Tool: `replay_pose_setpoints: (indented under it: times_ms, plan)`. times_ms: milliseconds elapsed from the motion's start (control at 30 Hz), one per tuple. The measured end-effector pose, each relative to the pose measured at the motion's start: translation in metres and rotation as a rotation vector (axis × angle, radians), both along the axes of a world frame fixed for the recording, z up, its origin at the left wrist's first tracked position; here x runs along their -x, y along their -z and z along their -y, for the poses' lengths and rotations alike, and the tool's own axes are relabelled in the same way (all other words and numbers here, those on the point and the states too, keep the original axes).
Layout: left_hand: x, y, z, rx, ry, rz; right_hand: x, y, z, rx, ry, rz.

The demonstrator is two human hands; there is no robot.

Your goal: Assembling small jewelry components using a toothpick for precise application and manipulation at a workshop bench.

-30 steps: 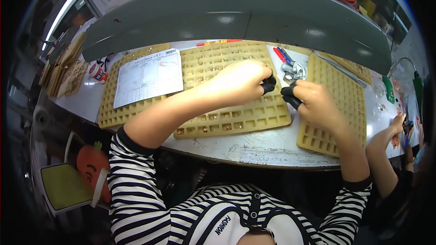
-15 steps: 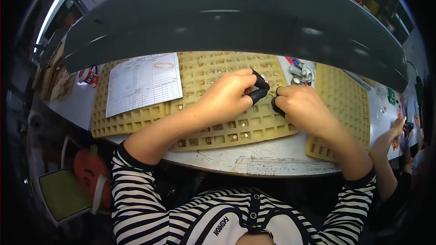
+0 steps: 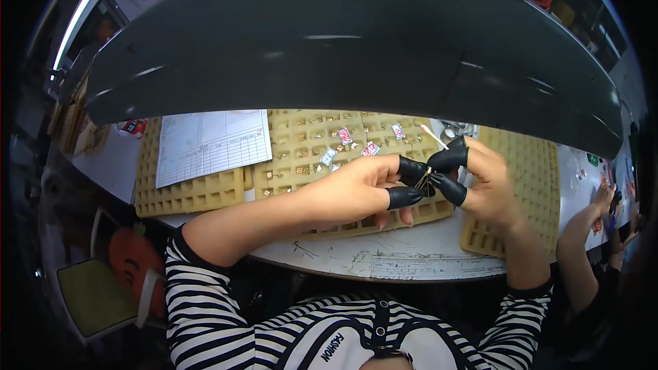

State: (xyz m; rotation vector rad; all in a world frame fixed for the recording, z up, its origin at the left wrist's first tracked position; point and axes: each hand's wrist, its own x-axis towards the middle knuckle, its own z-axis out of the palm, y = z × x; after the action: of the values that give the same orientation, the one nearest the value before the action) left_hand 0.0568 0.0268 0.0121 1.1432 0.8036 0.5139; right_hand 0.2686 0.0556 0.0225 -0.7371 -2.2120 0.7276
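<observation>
Black finger covers sit on the thumb and a finger of both hands, which meet above the yellow compartment tray (image 3: 295, 172). Pinched in my left hand (image 3: 373, 188) is a small gold-coloured jewellery piece (image 3: 428, 177); its exact kind is too small to tell. My right hand (image 3: 486, 178) is closed at the same piece, its fingertips touching it. A thin pale stick with a reddish tip (image 3: 434, 137), like a cotton swab, rises from the right fingers. Small gold pieces lie in several tray compartments, and little pink and blue tags (image 3: 345, 136) rest on top.
A printed sheet (image 3: 212, 147) covers the tray's left part. Another yellow tray (image 3: 521, 178) stands at the right. A dark, curved lamp hood (image 3: 343, 48) overhangs the table's far side. At far right another person's arm (image 3: 582, 233) reaches onto the table.
Both hands have moved right and nearer to me, and the gold piece now shows between them. The pale stick and the little tags have come into sight. The lamp hood reaches lower in the view.
</observation>
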Motion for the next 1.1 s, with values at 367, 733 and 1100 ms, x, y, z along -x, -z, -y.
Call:
replay_pose_setpoints:
  times_ms: [367, 733, 1100]
  plan:
    - [0.000, 0.007, -0.004, 0.066, -0.054, -0.004, -0.005, 0.012, 0.001, 0.018, 0.041, -0.029]
    - [-0.001, -0.004, -0.001, -0.053, -0.029, -0.182, -0.001, 0.022, 0.000, 0.201, -0.010, -0.031]
    - [0.004, 0.009, -0.009, -0.099, -0.032, -0.107, -0.003, 0.019, 0.002, 0.074, 0.044, -0.124]
